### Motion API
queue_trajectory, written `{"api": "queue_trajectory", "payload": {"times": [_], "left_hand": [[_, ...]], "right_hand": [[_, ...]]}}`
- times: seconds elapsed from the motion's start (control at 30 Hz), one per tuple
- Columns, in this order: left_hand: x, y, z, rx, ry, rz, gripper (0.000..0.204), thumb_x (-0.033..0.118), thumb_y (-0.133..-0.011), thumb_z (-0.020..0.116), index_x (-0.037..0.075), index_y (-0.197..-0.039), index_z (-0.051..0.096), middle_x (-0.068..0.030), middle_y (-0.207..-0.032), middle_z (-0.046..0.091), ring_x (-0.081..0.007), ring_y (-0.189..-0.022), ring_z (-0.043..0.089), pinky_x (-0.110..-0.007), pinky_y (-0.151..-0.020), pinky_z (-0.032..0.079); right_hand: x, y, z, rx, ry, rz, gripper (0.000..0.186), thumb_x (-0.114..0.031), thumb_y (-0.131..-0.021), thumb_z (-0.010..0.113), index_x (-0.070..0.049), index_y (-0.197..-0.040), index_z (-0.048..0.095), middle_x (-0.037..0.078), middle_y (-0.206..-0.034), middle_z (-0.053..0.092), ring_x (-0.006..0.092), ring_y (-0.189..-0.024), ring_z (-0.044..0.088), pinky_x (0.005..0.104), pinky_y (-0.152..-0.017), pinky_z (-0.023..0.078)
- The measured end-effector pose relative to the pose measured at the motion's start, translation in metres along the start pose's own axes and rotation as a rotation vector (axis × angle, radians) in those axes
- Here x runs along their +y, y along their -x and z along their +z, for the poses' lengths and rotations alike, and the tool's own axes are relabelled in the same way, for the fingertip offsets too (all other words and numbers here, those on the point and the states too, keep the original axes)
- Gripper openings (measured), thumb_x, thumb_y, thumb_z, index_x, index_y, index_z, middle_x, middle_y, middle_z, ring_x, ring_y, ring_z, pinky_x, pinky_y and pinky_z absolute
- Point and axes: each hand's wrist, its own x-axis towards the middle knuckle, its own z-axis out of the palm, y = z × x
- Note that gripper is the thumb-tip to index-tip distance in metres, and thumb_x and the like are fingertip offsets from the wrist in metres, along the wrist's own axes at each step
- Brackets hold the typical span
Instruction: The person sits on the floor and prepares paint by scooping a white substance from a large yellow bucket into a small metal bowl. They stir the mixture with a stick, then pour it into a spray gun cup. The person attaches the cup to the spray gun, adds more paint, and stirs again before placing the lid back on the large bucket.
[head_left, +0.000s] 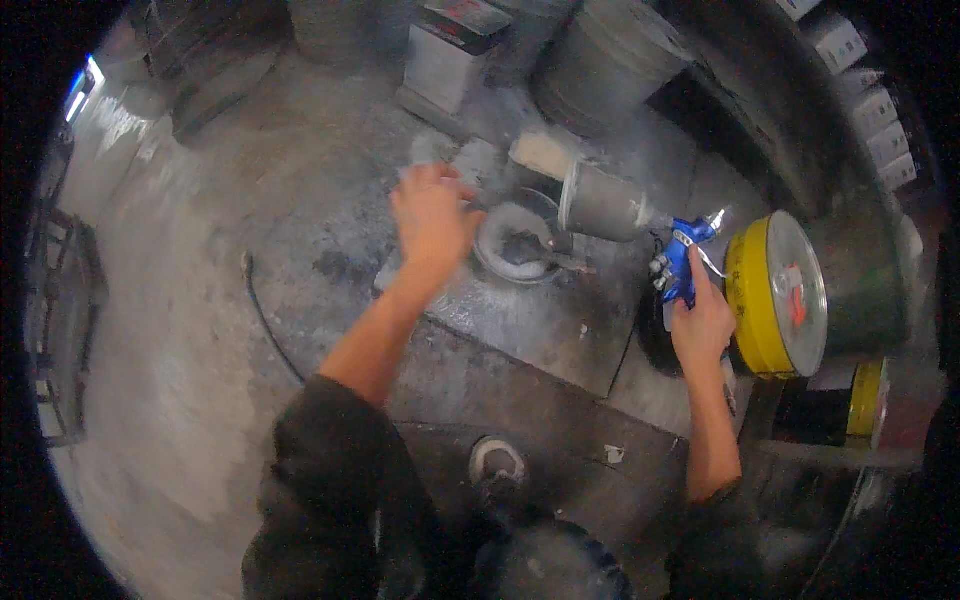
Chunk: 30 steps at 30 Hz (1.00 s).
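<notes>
In my right hand (703,320) is a blue spray gun (684,250), gripped with the index finger stretched along its body. A grey cup (608,204) sits at the gun's left end, tipped on its side with its pale rim to the left. Below that rim, a round pan (520,272) on the floor has whitish matter inside. A small stick-like piece (572,262) lies across its right edge. My left hand (433,222) hovers beside the pan's left side, slightly blurred, fingers apart and bent, with nothing seen in it. A pale tan patch (545,155) shows beyond the cup; its kind is unclear.
A yellow-banded round tin (760,295) stands right of my right hand. Farther off are a pale square can (445,70) and a large grey drum (610,65). A dark hose (262,315) lies on the concrete floor (190,260). White boxes (880,125) line the far right.
</notes>
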Motion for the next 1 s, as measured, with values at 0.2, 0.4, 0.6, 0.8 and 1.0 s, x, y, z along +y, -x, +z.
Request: {"api": "queue_trajectory", "payload": {"times": [0.2,0.4,0.6,0.8,1.0], "left_hand": [[-0.107,0.023,0.010,-0.257,0.593,-0.824,0.036,0.030,-0.072,0.084,0.000,-0.088,0.075,-0.0109,-0.094,0.072,-0.0221,-0.081,0.066,-0.037,-0.074,0.050],[-0.173,0.085,0.046,-0.448,0.371,-0.834,0.050,0.042,-0.069,0.084,-0.001,-0.092,0.072,-0.0180,-0.086,0.069,-0.0228,-0.078,0.065,-0.035,-0.072,0.050],[-0.084,0.083,0.024,-0.239,0.208,-0.374,0.074,0.045,-0.072,0.081,0.005,-0.128,0.055,-0.0147,-0.120,0.061,-0.0263,-0.101,0.061,-0.040,-0.086,0.050],[0.015,0.106,0.014,-0.722,0.691,-0.102,0.039,0.026,-0.085,0.071,0.002,-0.113,0.057,-0.0137,-0.095,0.067,-0.0241,-0.084,0.064,-0.038,-0.076,0.050],[-0.001,0.090,0.011,-0.579,0.667,-0.469,0.020,0.019,-0.090,0.065,0.001,-0.091,0.057,-0.0069,-0.071,0.064,-0.0145,-0.062,0.062,-0.033,-0.056,0.049]], "right_hand": [[0.006,0.015,0.027,-0.091,-0.776,0.281,0.078,0.008,-0.071,0.069,-0.009,-0.143,0.045,0.017,-0.109,0.069,0.0167,-0.091,0.067,0.0279,-0.081,0.051],[-0.058,0.035,0.055,-0.147,-1.380,0.570,0.072,0.010,-0.077,0.069,0.002,-0.143,0.041,0.009,-0.110,0.066,0.0127,-0.095,0.062,0.0255,-0.087,0.049],[-0.122,0.043,0.066,-0.116,-1.737,0.672,0.084,0.004,-0.086,0.064,-0.009,-0.153,0.016,0.015,-0.125,0.059,0.0225,-0.111,0.060,0.0334,-0.096,0.046],[-0.172,0.044,0.097,-0.163,-1.809,0.546,0.097,0.010,-0.084,0.062,-0.011,-0.155,0.000,0.016,-0.148,0.037,0.0235,-0.121,0.051,0.0305,-0.097,0.043],[-0.067,0.001,0.088,-0.021,-0.574,0.063,0.034,-0.019,-0.086,0.066,-0.009,-0.118,0.065,0.015,-0.116,0.064,0.0353,-0.108,0.059,0.0429,-0.091,0.048]]}}
